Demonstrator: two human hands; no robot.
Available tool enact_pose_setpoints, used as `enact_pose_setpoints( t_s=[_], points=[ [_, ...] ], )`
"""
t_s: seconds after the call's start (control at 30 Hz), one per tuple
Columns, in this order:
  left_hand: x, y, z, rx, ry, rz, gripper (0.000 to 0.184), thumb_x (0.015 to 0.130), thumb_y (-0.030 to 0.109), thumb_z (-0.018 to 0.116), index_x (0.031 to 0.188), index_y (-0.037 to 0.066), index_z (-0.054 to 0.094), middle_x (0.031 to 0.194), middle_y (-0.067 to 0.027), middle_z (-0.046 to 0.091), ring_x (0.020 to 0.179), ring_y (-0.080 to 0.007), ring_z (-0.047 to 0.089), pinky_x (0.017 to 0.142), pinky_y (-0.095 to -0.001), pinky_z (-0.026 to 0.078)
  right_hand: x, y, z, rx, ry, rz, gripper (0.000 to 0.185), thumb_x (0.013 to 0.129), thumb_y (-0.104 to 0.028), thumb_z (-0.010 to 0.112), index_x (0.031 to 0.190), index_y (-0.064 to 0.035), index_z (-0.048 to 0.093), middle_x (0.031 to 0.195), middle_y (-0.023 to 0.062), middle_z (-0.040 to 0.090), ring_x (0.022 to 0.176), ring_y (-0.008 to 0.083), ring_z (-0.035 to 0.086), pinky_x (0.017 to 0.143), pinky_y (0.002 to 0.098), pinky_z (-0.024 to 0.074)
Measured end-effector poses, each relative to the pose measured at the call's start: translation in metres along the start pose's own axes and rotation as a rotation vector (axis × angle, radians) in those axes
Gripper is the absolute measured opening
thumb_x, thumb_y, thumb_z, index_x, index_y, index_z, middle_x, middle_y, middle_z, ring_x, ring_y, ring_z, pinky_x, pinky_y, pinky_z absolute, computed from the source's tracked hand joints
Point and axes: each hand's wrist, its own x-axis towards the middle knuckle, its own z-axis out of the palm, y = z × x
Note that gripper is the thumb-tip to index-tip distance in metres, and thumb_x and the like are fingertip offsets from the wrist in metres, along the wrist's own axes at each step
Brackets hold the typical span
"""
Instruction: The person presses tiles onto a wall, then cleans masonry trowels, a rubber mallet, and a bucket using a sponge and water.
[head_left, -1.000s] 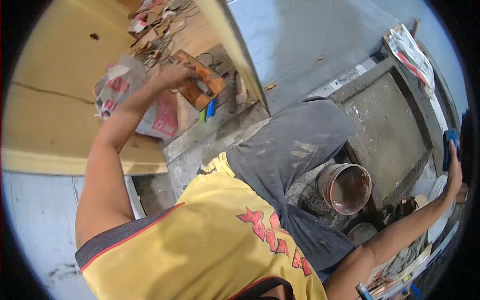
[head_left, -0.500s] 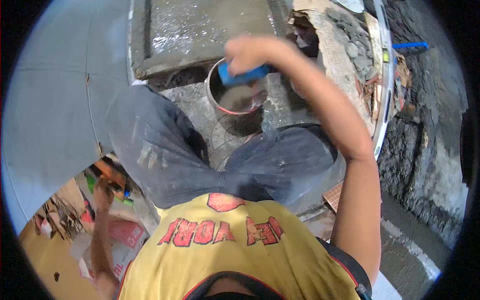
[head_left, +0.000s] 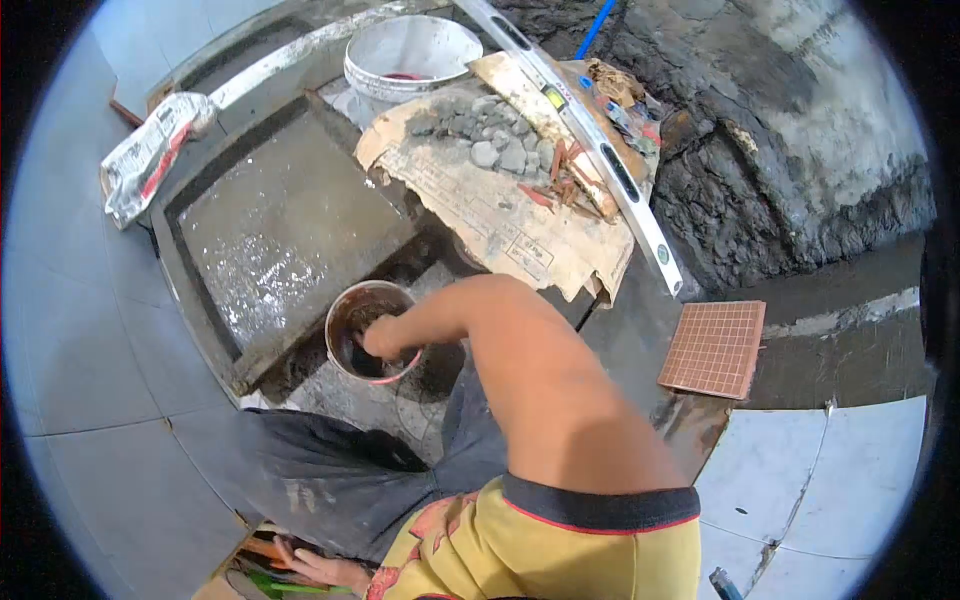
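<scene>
My right hand (head_left: 379,338) reaches down into a small bucket (head_left: 340,360) with a reddish rim, standing on the wet floor between my legs. Its fingers are hidden inside the bucket, and whatever they hold does not show. Down at the lower left, my left hand (head_left: 312,570) stretches its fingers apart beside my leg, holding nothing, above some orange and green objects (head_left: 265,575). Just beyond the bucket lies a shallow rectangular basin (head_left: 240,370) with a raised cement edge and a wet, shiny floor.
A larger white bucket (head_left: 365,65) stands at the back. Cardboard (head_left: 480,215) carries stone pieces (head_left: 495,145) and reddish scraps, with a long spirit level (head_left: 600,150) across it. At right lies a terracotta grid tile (head_left: 712,350). A crumpled bag (head_left: 150,160) rests at the left.
My right hand, earlier holding a blue sponge-like block over the bucket, is now down inside it. The block no longer shows. My view has swung to the right.
</scene>
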Motion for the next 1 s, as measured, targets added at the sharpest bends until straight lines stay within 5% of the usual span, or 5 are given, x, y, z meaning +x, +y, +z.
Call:
enact_pose_setpoints(
  t_s=[0.2, 0.4, 0.63, 0.7, 1.0],
  points=[
    [0.095, 0.175, 0.071, -0.311, -0.038, 0.249, 0.032, 0.101, 0.009, 0.047, 0.127, -0.009, 0.051, 0.124, -0.0208, 0.057, 0.108, -0.0259, 0.059, 0.096, -0.0382, 0.049, -0.013, 0.005, -0.043, -0.008, -0.164, -0.124, 0.043, 0.080, -0.022, 0.060, 0.117, -0.0024, 0.069, 0.108, 0.0177, 0.071, 0.104, 0.0353, 0.068, 0.078, 0.0505, 0.0570],
    [0.191, 0.307, 0.188, -0.676, -0.694, 0.573, 0.027, 0.097, 0.017, 0.061, 0.117, 0.000, 0.067, 0.107, -0.0091, 0.070, 0.093, -0.0151, 0.065, 0.086, -0.0288, 0.050, -0.042, 0.014, -0.083, 0.219, -0.048, -0.054, 0.046, 0.072, -0.019, 0.060, 0.115, -0.0060, 0.068, 0.104, 0.0235, 0.071, 0.097, 0.0385, 0.068, 0.081, 0.0492, 0.0521],
    [0.216, 0.208, 0.334, -0.383, -0.876, 0.164, 0.025, 0.092, 0.020, 0.062, 0.109, 0.004, 0.072, 0.094, -0.0056, 0.072, 0.081, -0.0155, 0.066, 0.074, -0.0302, 0.053, -0.056, 0.021, -0.083, 0.260, 0.266, 0.062, 0.058, 0.071, -0.039, 0.075, 0.108, 0.0052, 0.068, 0.102, 0.0280, 0.069, 0.096, 0.0406, 0.067, 0.087, 0.0450, 0.0520],
    [0.227, 0.196, 0.351, -0.203, -0.762, 0.447, 0.024, 0.090, 0.018, 0.062, 0.108, 0.006, 0.072, 0.091, -0.0082, 0.073, 0.079, -0.0163, 0.067, 0.073, -0.0313, 0.053, -0.051, 0.029, -0.068, 0.451, 0.415, -0.010, 0.038, 0.070, -0.018, 0.068, 0.104, -0.0013, 0.069, 0.100, 0.0286, 0.068, 0.097, 0.0400, 0.067, 0.087, 0.0447, 0.0522],
    [0.208, 0.230, 0.319, -0.244, -0.683, 0.740, 0.025, 0.083, 0.016, 0.057, 0.099, 0.002, 0.070, 0.096, -0.0226, 0.070, 0.094, -0.0383, 0.068, 0.083, -0.0439, 0.053, -0.037, 0.032, -0.049, 0.172, 0.500, -0.032, 0.019, 0.079, -0.020, 0.062, 0.087, -0.0027, 0.065, 0.082, 0.0258, 0.068, 0.084, 0.0461, 0.067, 0.077, 0.0521, 0.0551]
  ],
)
